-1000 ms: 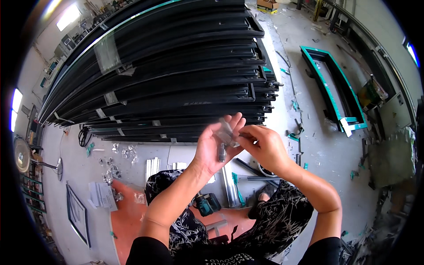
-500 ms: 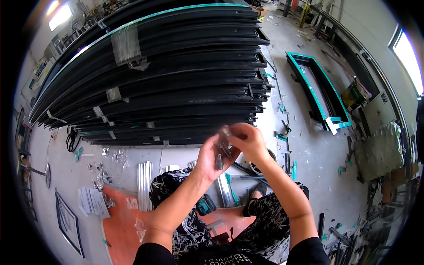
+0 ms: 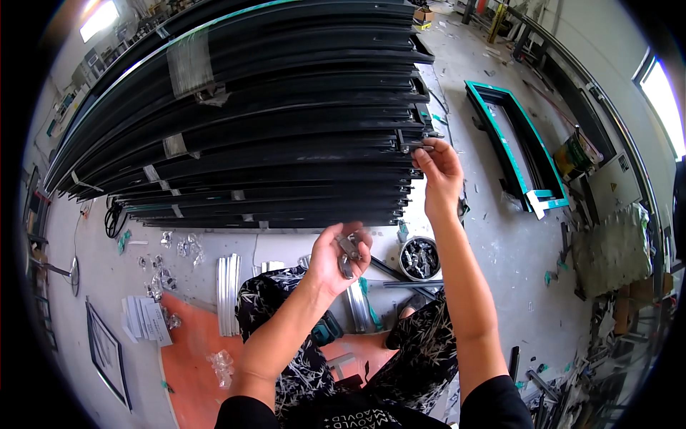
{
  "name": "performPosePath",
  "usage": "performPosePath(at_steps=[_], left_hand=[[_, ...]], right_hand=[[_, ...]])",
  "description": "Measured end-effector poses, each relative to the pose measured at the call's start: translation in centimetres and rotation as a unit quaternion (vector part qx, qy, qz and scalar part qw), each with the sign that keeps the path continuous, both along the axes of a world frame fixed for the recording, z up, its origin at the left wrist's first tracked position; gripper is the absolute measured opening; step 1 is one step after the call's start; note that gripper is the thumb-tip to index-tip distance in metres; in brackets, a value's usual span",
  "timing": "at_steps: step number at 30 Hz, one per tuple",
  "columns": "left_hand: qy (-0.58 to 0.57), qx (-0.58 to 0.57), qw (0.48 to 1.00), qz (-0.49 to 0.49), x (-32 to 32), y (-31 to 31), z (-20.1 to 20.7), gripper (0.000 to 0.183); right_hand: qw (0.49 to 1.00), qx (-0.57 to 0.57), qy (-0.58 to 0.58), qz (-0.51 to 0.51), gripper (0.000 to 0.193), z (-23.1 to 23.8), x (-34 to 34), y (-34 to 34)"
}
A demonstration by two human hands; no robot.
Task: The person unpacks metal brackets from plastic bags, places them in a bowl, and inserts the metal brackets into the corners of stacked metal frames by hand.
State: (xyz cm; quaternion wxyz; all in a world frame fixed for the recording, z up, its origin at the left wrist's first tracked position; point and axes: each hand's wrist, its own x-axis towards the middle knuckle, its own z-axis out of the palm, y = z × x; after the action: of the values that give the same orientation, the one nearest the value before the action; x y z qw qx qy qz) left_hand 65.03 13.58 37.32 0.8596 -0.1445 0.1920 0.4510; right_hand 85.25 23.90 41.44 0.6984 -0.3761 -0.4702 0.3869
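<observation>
My left hand [image 3: 325,266] is cupped palm up, fingers curled around several small grey metal fittings [image 3: 346,268]. Up at the right-hand ends of the stacked black profiles [image 3: 286,154], my right hand [image 3: 444,175] pinches a small fitting [image 3: 426,149] between thumb and fingertips. That piece touches or lies very close to one profile end; the fingers partly hide it. Between my hands and lower down stands a round white tub [image 3: 404,270] holding many dark small parts.
Silver profiles [image 3: 228,294] lie by my left leg. A teal power tool [image 3: 327,330] rests between my knees. On the right floor lies a teal-edged black frame [image 3: 504,143]. White papers [image 3: 145,319] and crumpled clear plastic [image 3: 222,366] are at the left.
My right hand has left the left palm and moved up and right to the profile ends with a fitting. My left hand has dropped slightly. The tub has come into fuller view.
</observation>
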Motion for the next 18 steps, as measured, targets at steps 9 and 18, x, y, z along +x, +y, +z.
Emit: performPosePath(at_steps=[9,18], left_hand=[[0.013,0.008,1.0,0.004,-0.5,0.3,-0.6,0.026],[0.013,0.044,0.997,0.056,-1.1,0.7,0.9,0.027]], right_hand=[[0.996,-0.003,0.081,0.021,0.021,-2.0,-1.0,2.1],[0.986,-0.02,-0.146,-0.084,0.025,-1.4,-0.8,0.7]])
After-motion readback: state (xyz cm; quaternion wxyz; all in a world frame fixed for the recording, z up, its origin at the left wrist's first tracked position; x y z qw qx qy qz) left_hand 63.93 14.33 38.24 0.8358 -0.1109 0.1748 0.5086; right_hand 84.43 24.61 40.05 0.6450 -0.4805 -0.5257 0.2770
